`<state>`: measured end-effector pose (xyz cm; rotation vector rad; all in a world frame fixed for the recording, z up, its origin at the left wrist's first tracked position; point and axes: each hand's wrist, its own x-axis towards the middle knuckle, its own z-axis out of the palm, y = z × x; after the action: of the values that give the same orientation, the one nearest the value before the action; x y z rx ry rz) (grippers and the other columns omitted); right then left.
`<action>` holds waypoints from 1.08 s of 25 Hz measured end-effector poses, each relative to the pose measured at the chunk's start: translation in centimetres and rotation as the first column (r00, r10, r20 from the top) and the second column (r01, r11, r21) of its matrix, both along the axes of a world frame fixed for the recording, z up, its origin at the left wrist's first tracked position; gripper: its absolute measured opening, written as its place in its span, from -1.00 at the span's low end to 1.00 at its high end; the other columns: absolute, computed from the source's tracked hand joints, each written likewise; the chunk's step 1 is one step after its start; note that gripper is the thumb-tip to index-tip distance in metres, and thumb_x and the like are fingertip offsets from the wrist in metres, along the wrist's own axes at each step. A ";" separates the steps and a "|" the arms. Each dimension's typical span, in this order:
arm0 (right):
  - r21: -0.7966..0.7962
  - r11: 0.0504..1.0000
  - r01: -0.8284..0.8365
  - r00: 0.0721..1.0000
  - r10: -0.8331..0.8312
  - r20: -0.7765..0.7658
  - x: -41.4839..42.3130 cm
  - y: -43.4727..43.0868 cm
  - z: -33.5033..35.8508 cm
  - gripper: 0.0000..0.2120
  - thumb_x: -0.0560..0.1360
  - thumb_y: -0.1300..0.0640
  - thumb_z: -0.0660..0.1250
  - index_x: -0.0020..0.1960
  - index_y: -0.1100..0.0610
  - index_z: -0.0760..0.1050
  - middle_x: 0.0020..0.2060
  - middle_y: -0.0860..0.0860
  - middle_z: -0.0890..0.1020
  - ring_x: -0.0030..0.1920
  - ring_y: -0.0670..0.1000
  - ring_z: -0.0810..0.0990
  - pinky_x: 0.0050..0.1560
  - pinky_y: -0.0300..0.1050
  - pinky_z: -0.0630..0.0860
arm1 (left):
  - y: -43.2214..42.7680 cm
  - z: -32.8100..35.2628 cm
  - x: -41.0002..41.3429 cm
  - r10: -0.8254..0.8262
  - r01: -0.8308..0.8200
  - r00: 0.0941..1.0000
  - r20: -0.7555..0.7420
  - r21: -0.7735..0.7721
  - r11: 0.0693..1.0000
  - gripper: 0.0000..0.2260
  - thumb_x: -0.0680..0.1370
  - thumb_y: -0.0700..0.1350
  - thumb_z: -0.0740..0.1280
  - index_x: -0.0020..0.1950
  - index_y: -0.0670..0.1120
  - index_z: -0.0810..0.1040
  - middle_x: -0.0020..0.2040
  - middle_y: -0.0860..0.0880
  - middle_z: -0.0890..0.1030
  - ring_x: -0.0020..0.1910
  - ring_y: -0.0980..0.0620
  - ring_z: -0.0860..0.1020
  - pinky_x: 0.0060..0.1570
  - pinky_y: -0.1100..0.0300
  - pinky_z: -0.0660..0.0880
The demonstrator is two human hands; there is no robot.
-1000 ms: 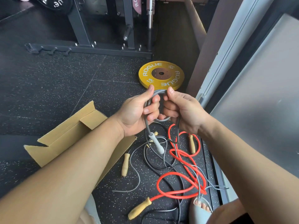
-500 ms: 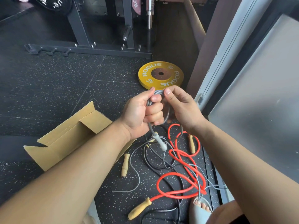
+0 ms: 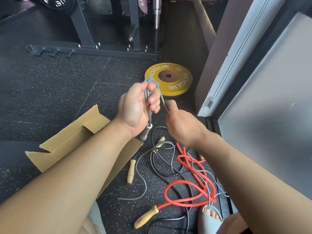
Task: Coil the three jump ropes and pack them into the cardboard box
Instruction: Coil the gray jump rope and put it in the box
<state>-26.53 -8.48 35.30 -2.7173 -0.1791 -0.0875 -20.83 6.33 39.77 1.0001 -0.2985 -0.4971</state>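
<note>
**Grey rope bunched in your left hand, the other two loose on the floor**

Your left hand [image 3: 136, 105] is closed around a small bunch of folded loops of the thin grey rubber jump rope [image 3: 146, 97], held upright in front of you with the loop tops showing above your fingers. Its pale grey handle [image 3: 146, 132] hangs straight down below your palm, just above the near corner of the open brown cardboard box [image 3: 67, 141]. One strand of the same grey rope runs from the top of the bunch down to your right hand [image 3: 182, 125], which sits just beside the left and a little lower. The right hand is blurred, so you cannot tell whether its fingers pinch the strand or only touch it.

Under your hands, the rest of the grey rope trails over the black speckled rubber floor [image 3: 50, 92] and tangles with the thick red jump rope [image 3: 185, 184], whose yellow wooden handle [image 3: 146, 217] lies nearest you, and with the thin black jump rope [image 3: 162, 162], whose light wooden handle [image 3: 131, 171] lies just beside the box. The box lies to your left under your left forearm, flaps open.

A yellow round weight plate [image 3: 168, 79] lies flat on the floor beyond your hands.
</note>
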 end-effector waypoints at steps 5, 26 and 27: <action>-0.246 0.969 0.007 0.997 0.013 0.079 0.0 1.1 0.5 -0.78 0.64 0.15 0.15 0.27 0.03 0.38 -0.17 -0.05 0.44 -0.16 0.21 0.56 -0.30 -0.02 0.30 | 0.5 -0.3 0.1 0.079 -0.097 0.985 0.150 0.118 0.988 -0.82 0.59 -0.06 0.08 -0.17 -0.06 0.34 -0.42 0.01 0.43 -0.39 0.00 0.33 -0.30 0.14 0.32; 0.064 0.926 -0.373 0.775 0.273 0.570 -1.0 0.7 3.1 -0.62 0.41 -0.05 0.57 -0.11 0.20 0.49 -0.10 0.03 0.44 -0.25 0.06 0.46 -0.37 0.02 0.51 | 1.3 0.0 -1.3 -0.262 0.008 0.915 0.306 0.635 0.772 -0.74 0.69 -0.23 0.08 -0.12 -0.20 0.47 -0.34 -0.08 0.46 -0.42 0.14 0.45 -0.39 0.29 0.44; 0.090 0.922 -0.376 0.784 0.265 0.562 -0.9 0.3 3.3 -0.56 0.37 -0.11 0.58 -0.12 0.22 0.48 -0.12 0.02 0.42 -0.25 0.02 0.43 -0.34 -0.05 0.49 | 1.2 0.0 -1.8 -0.319 0.067 0.910 0.264 0.666 0.743 -0.72 0.69 -0.24 0.06 -0.15 -0.22 0.46 -0.40 -0.10 0.48 -0.49 0.09 0.47 -0.45 0.26 0.45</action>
<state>-27.47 -8.21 38.63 -2.3514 -0.7566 -0.7384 -22.66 7.52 39.82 1.7677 -0.5965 -0.6257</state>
